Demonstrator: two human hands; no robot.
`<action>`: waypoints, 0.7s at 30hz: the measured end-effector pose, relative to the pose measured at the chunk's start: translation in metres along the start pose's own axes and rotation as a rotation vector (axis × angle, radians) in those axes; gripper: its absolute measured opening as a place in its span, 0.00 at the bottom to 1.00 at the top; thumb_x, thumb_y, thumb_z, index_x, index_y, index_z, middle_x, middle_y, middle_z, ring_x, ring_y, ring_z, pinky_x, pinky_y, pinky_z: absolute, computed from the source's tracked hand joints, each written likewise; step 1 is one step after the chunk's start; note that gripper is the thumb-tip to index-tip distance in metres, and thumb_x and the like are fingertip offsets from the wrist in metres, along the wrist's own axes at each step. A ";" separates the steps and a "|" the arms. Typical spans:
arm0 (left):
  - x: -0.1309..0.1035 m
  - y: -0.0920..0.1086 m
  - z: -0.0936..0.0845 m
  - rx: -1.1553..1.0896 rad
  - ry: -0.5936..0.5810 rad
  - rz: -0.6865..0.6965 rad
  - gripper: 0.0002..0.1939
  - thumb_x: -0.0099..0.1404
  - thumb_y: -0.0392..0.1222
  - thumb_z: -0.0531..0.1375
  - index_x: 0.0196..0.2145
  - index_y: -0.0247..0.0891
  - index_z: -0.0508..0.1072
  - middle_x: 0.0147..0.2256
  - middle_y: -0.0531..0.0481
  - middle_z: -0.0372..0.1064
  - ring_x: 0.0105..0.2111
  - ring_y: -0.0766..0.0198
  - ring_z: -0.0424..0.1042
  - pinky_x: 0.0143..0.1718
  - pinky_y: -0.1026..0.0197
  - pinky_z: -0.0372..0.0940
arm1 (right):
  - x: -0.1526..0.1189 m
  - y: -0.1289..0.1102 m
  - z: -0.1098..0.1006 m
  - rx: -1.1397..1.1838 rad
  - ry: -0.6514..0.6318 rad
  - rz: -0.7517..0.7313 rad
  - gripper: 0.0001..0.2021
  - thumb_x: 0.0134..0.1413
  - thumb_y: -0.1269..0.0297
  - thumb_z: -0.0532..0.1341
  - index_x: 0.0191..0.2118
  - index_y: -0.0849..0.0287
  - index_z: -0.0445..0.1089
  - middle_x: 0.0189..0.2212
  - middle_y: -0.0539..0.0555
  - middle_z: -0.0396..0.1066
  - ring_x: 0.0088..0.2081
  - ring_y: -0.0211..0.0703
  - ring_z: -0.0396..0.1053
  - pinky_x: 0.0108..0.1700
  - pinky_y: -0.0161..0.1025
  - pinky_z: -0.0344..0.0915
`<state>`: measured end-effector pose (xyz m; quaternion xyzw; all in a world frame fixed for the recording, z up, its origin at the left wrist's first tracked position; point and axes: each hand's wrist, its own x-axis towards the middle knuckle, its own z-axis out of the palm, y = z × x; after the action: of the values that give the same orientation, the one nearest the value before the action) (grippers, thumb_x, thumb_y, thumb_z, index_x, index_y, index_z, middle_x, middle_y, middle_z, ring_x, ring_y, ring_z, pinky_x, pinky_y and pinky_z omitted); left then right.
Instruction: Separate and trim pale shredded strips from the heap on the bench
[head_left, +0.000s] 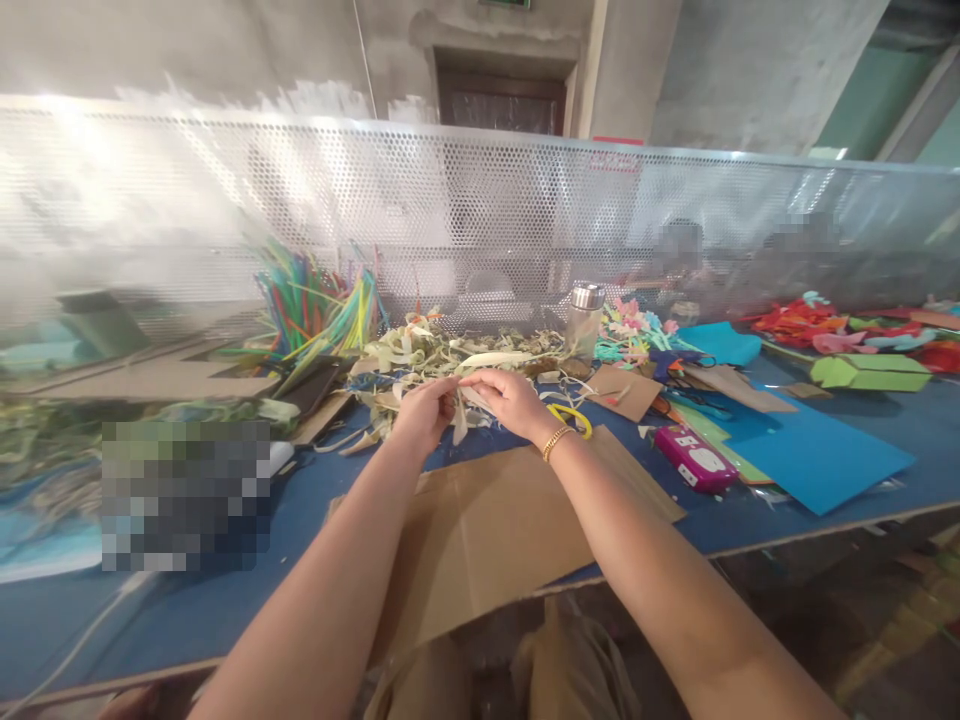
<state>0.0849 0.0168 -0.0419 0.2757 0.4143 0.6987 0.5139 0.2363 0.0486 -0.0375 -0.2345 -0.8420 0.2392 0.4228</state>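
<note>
Both hands are held out over the table [202, 620], fingertips brought together. A pale strip [460, 424] is pinched where the fingertips meet, its end left hanging below. By the left hand [427, 412] it is gripped between thumb and curled fingers; by the right hand [511, 398] it is pinched from the other side, fingers bent. A gold bracelet [556, 443] is worn on the right wrist.

The strip is held just in front of a heap of husks [405, 350], above the far edge of the cardboard [480, 530]. A yellow ring [576, 416] is seen just beside the right wrist; its use can't be told.

Behind the heap, a bottle [583, 325] is stood upright. Coloured stems [311, 300] are bunched to the left. To the right, a purple case [694, 460], a blue sheet [825, 450] and a green box [870, 373] are laid out, with red pieces [795, 325] piled farther back. The table is backed by a mesh screen [495, 200].
</note>
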 end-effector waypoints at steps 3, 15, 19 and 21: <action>0.004 -0.001 -0.001 -0.024 0.019 -0.025 0.08 0.44 0.32 0.65 0.21 0.33 0.69 0.16 0.56 0.60 0.15 0.77 0.57 0.16 0.73 0.53 | 0.000 0.001 0.001 0.063 -0.022 -0.004 0.13 0.57 0.69 0.56 0.44 0.53 0.75 0.41 0.52 0.76 0.42 0.41 0.73 0.46 0.39 0.65; -0.004 -0.001 0.003 0.009 -0.030 -0.103 0.09 0.42 0.32 0.67 0.22 0.32 0.70 0.18 0.56 0.61 0.16 0.77 0.56 0.16 0.73 0.52 | -0.001 -0.006 -0.009 -0.433 0.134 -0.213 0.10 0.59 0.66 0.57 0.38 0.56 0.77 0.42 0.55 0.74 0.46 0.45 0.67 0.50 0.41 0.59; -0.003 -0.003 0.001 0.029 -0.067 -0.085 0.10 0.42 0.32 0.68 0.21 0.32 0.70 0.17 0.57 0.59 0.16 0.78 0.55 0.15 0.73 0.50 | -0.001 -0.008 -0.007 -0.426 0.080 -0.213 0.11 0.62 0.68 0.53 0.38 0.57 0.73 0.45 0.54 0.73 0.46 0.43 0.67 0.47 0.37 0.59; -0.003 -0.004 0.001 0.033 -0.081 -0.060 0.10 0.42 0.32 0.68 0.21 0.32 0.70 0.17 0.57 0.59 0.16 0.78 0.55 0.16 0.73 0.50 | -0.002 -0.008 -0.006 -0.448 0.072 -0.166 0.09 0.62 0.66 0.54 0.38 0.57 0.72 0.40 0.55 0.74 0.42 0.43 0.67 0.44 0.37 0.59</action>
<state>0.0886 0.0145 -0.0449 0.2995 0.4128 0.6644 0.5463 0.2405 0.0428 -0.0305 -0.2606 -0.8750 0.0025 0.4080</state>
